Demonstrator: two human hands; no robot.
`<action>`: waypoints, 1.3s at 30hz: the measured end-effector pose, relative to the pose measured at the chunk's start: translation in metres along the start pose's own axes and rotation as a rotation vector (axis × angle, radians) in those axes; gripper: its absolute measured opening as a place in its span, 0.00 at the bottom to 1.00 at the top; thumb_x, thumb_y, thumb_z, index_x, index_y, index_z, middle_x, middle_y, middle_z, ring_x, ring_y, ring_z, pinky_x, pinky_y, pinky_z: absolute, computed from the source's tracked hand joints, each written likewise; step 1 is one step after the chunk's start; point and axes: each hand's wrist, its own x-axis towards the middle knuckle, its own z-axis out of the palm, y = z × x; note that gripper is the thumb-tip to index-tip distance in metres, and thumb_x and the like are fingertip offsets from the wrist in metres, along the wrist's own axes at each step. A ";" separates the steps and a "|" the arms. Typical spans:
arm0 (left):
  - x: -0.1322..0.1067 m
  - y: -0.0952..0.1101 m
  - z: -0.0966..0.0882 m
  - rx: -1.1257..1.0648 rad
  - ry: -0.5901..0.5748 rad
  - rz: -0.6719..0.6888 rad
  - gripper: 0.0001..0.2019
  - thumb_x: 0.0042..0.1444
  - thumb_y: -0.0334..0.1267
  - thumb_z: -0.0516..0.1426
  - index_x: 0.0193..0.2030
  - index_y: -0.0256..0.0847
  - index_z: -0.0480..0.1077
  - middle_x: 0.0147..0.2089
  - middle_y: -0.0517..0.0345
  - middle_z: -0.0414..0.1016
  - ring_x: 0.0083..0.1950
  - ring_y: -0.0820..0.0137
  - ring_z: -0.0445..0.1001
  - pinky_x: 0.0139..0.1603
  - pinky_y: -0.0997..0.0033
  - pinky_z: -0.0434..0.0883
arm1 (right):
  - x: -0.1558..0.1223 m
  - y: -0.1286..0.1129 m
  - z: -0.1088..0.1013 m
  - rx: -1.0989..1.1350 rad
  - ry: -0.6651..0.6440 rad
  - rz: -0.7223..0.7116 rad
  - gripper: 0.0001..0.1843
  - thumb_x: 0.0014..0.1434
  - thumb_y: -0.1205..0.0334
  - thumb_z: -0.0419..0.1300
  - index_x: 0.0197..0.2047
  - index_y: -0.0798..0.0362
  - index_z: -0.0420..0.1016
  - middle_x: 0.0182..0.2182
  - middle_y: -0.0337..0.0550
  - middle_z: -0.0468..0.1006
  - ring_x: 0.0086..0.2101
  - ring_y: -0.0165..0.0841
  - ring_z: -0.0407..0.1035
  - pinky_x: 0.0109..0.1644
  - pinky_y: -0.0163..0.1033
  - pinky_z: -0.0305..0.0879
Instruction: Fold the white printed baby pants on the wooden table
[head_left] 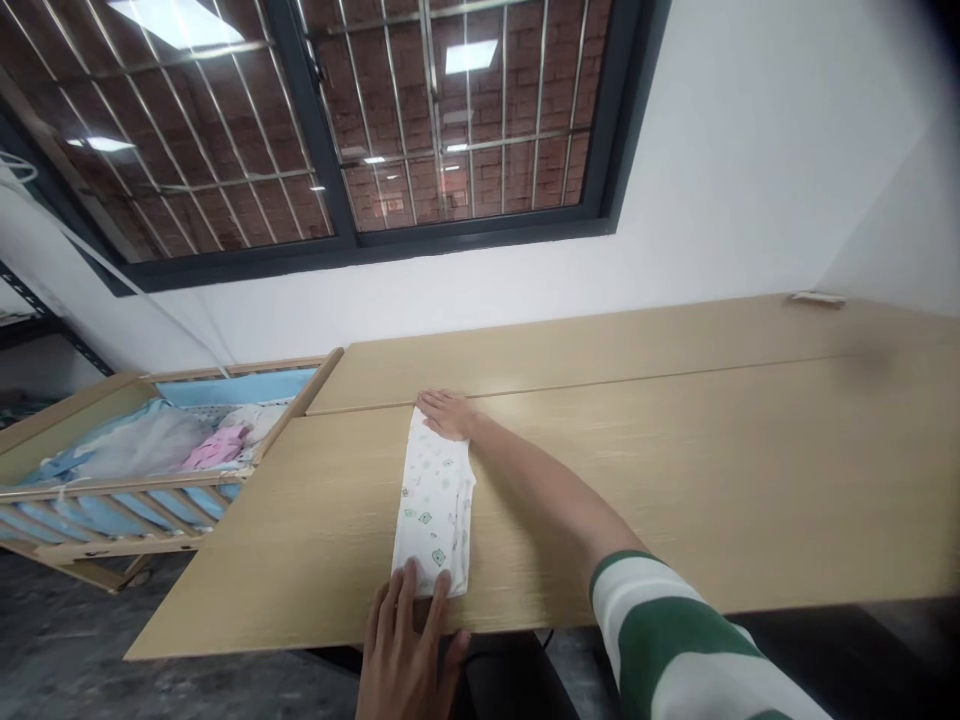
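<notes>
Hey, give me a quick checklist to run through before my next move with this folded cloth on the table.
1. Right hand resting flat on the far end of the folded white cloth with green print: ok.
2. Left hand with its fingers on the near end of the cloth: ok.
3. Cloth lying flat on the light wood table, with no visible bunching: ok.
4. Near end of the cloth on the tabletop, not over the edge: ok, though the left hand hides part of it.
5. Folded layers lined up under the hands: cannot tell.
6. Cloth apart from the wooden crib rail: ok.
</notes>
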 end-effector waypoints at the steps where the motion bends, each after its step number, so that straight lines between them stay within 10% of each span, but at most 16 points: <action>1: 0.002 0.000 -0.002 -0.011 -0.003 0.003 0.30 0.63 0.46 0.58 0.71 0.51 0.60 0.67 0.44 0.67 0.62 0.54 0.73 0.55 0.56 0.77 | -0.005 -0.009 -0.006 -0.028 0.045 -0.014 0.29 0.69 0.62 0.52 0.71 0.57 0.61 0.73 0.54 0.53 0.72 0.41 0.45 0.74 0.48 0.37; 9: -0.004 -0.015 0.000 -0.261 0.019 -0.058 0.30 0.67 0.51 0.53 0.72 0.42 0.56 0.66 0.47 0.71 0.64 0.57 0.71 0.58 0.58 0.75 | -0.139 -0.124 -0.050 0.291 0.138 0.041 0.14 0.70 0.60 0.53 0.51 0.54 0.77 0.45 0.50 0.80 0.45 0.38 0.74 0.52 0.43 0.67; 13: -0.007 -0.025 -0.002 -0.370 0.003 0.012 0.23 0.70 0.45 0.50 0.68 0.42 0.62 0.64 0.48 0.72 0.60 0.58 0.74 0.57 0.56 0.75 | -0.229 -0.173 -0.038 0.335 0.033 0.033 0.30 0.60 0.46 0.66 0.60 0.51 0.72 0.57 0.52 0.76 0.55 0.45 0.70 0.59 0.46 0.65; 18: -0.012 -0.028 -0.015 -0.469 -0.038 0.098 0.19 0.68 0.30 0.48 0.62 0.46 0.68 0.60 0.52 0.76 0.52 0.62 0.77 0.54 0.58 0.76 | -0.285 -0.206 -0.004 0.158 0.175 0.103 0.18 0.68 0.65 0.58 0.60 0.49 0.71 0.63 0.49 0.71 0.62 0.43 0.63 0.64 0.50 0.59; 30: 0.008 -0.001 -0.081 -0.729 0.116 0.014 0.17 0.70 0.35 0.51 0.64 0.47 0.65 0.51 0.52 0.77 0.52 0.67 0.77 0.55 0.69 0.75 | -0.318 -0.248 -0.056 0.298 0.436 0.275 0.10 0.73 0.64 0.49 0.52 0.47 0.69 0.49 0.47 0.74 0.50 0.39 0.69 0.58 0.49 0.64; 35: 0.078 -0.024 -0.098 -0.733 0.178 -0.091 0.10 0.70 0.39 0.51 0.53 0.46 0.72 0.48 0.56 0.79 0.51 0.66 0.77 0.53 0.68 0.74 | -0.274 -0.211 -0.096 0.492 0.516 0.223 0.14 0.73 0.61 0.48 0.57 0.46 0.69 0.49 0.48 0.71 0.52 0.37 0.68 0.57 0.44 0.66; 39: 0.149 -0.049 -0.074 -0.700 0.066 -0.245 0.12 0.70 0.42 0.50 0.48 0.43 0.74 0.48 0.53 0.78 0.52 0.63 0.75 0.56 0.64 0.72 | -0.205 -0.148 -0.096 0.580 0.604 0.238 0.15 0.69 0.59 0.55 0.57 0.52 0.72 0.46 0.48 0.75 0.46 0.36 0.71 0.52 0.43 0.68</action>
